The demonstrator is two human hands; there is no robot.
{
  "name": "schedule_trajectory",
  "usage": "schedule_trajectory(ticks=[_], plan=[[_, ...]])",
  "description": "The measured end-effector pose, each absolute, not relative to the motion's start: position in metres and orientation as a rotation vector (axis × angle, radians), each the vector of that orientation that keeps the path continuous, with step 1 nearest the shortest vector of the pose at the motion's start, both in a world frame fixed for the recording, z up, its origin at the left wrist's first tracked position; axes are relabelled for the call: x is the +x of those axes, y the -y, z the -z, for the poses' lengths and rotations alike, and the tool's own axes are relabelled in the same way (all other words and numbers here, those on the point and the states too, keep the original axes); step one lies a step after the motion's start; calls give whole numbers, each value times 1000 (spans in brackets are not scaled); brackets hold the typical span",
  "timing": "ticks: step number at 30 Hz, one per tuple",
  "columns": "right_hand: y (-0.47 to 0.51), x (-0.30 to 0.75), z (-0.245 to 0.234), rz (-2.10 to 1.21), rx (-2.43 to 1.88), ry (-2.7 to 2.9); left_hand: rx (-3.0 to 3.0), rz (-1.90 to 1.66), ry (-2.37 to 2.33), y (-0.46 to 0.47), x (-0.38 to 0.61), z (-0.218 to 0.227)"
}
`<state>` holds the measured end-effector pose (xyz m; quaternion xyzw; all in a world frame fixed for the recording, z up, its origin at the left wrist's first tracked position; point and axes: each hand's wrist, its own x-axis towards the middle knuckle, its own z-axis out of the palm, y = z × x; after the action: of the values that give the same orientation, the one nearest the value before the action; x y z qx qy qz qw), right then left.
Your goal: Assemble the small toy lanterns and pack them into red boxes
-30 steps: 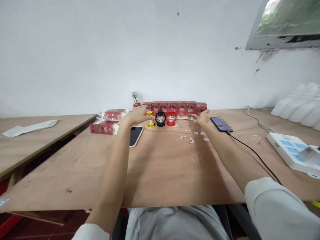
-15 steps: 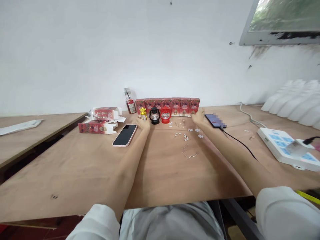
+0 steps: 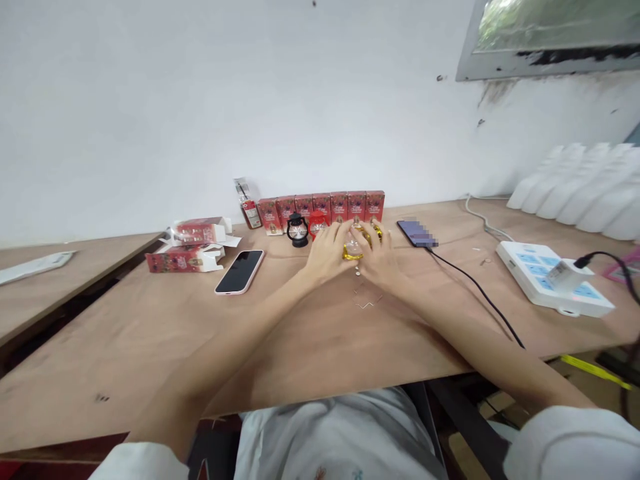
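Observation:
Both my hands meet over a small gold lantern (image 3: 353,255) with a clear globe, in front of the row of red boxes. My left hand (image 3: 327,255) grips it from the left side. From the right, my right hand (image 3: 381,263) has its fingers bent over the same lantern, and more gold parts show beyond them. A black lantern (image 3: 298,231) stands upright left of my hands. The red lantern (image 3: 318,223) beside it is partly covered by my left hand. Bent wire pieces (image 3: 367,305) and small round discs (image 3: 357,271) lie just below my hands.
Red printed boxes (image 3: 339,205) line the wall, with a small bottle (image 3: 250,212) at their left. Opened boxes (image 3: 185,259) and a pink-edged phone (image 3: 240,272) lie left. On the right are a cabled phone (image 3: 417,235), a power strip (image 3: 555,277) and white bottles (image 3: 575,190).
My left hand has carried the gold lantern rightward, past the black and red ones. My right hand has come left from the end of the box row to meet it. The view has shifted slightly.

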<state>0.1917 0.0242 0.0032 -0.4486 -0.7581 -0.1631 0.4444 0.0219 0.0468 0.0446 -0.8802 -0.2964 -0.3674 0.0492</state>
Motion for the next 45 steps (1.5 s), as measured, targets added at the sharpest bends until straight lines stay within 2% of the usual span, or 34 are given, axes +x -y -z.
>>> schedule_trajectory(ticks=[4, 7, 10, 13, 15, 21, 28, 31, 37, 45], plan=[[-34, 190, -2, 72, -1211, 1537, -2898, 1518, 774, -34, 27, -29], [-46, 182, 4, -225, -1203, 1191, -2906, 1598, 1008, -42, 16, -4], [-49, 166, 13, -457, -1140, 1014, -2818, 1162, 1411, -52, 9, 14], [-45, 152, 22, -551, -1079, 1069, -2767, 714, 1531, -58, 10, 18], [-39, 145, 27, -568, -1032, 1119, -2760, 671, 1482, -61, 11, 17], [-22, 138, 31, -478, -1015, 1298, -2793, 861, 1388, -67, 0, 25], [-24, 152, 28, -359, -1042, 1534, -2438, 1543, 1317, -35, -25, 15], [-25, 157, 25, -314, -1018, 1642, -2279, 1704, 1155, -14, -25, 1], [-19, 154, 22, -326, -942, 1701, -2410, 1562, 841, 5, -15, -7], [-21, 154, 26, -306, -1026, 1688, -2416, 1676, 904, 6, -15, -10]])
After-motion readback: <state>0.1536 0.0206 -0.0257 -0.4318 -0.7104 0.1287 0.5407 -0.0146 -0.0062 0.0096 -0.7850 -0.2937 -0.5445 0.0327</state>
